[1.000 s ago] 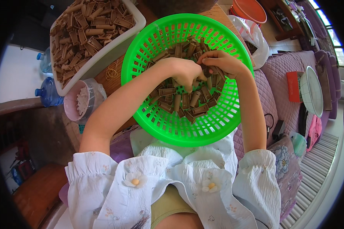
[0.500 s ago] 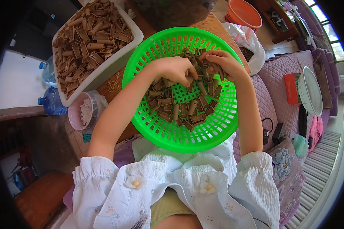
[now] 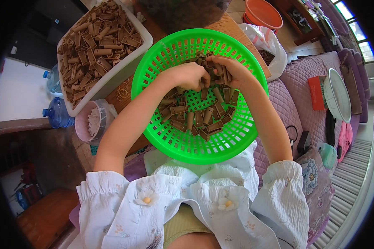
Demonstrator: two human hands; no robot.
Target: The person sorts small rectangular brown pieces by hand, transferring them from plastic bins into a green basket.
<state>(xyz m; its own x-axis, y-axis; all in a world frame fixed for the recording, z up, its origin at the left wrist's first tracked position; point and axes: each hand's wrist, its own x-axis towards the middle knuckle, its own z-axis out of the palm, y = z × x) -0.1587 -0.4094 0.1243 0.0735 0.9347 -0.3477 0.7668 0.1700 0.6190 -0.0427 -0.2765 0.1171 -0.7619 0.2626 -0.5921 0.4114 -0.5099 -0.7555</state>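
A bright green slotted plastic basket sits in front of me, with many small brown trough-shaped plastic pieces lying loose inside. My left hand is over the far part of the pile, its fingers curled and pinched downward; whatever they grip is mostly hidden beneath them. Close beside it, my right hand holds several of the brown pieces side by side between thumb and fingers.
A white tub heaped with similar brown pieces stands at the far left. Below it is a pink bucket with white scraps. The wooden table extends behind the basket; a white plastic bag and an orange basin are far right.
My right hand has moved left, closer to my left hand, still with brown pieces in it. My left hand has shifted slightly left, its fingers still curled over the pile.
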